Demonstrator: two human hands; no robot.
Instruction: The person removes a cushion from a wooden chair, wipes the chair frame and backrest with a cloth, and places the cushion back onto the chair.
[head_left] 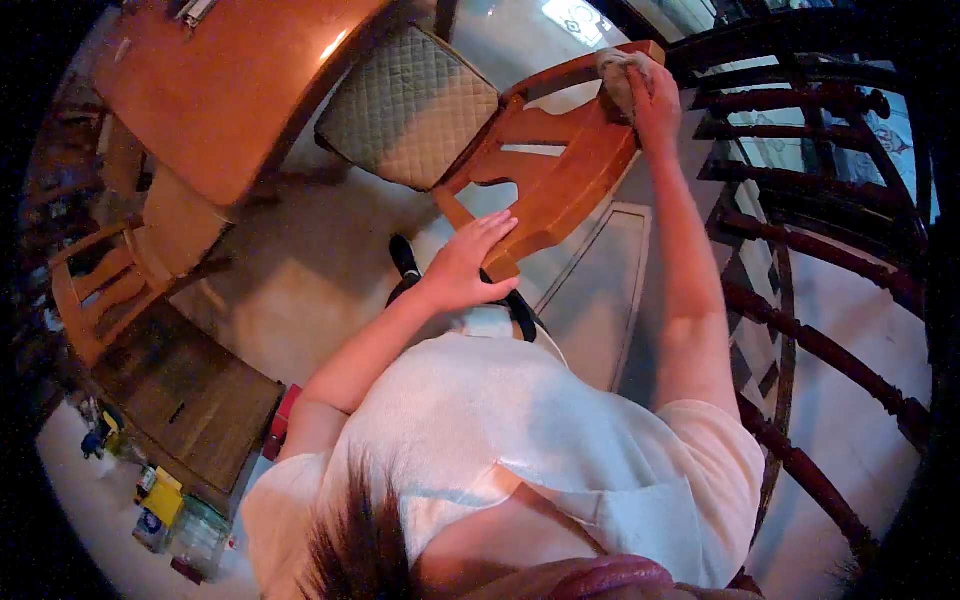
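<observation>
Strands of dark hair (365,530) hang closest to the camera, over a short-sleeved white shirt (450,410). Beyond it, a wooden chair's backrest (545,180) is spanned by both hands. Its near end is met by the left hand (468,265), laid flat with the fingers close together and the thumb set apart. At the far end, a bunched cloth (617,85) is held under the bent fingers of the right hand (655,105) and pressed to the wood; how tightly it is gripped cannot be told.

The chair's quilted seat (410,105) is seen past the left hand, with a wooden bench (230,90) farther on to that side; a turned-wood railing (820,330) stands to the right of the right hand.

The frame should be judged stiff and fairly heavy, not easily marred by a firm touch, though its smooth finish (slightly glossy, by the look of it) may feel slippery. It would best be grasped by the broad top rail or through the openings between the slats. By contrast, the seat's padding looks soft, and the cloth light, limp and easily folded beneath the fingertips.
</observation>
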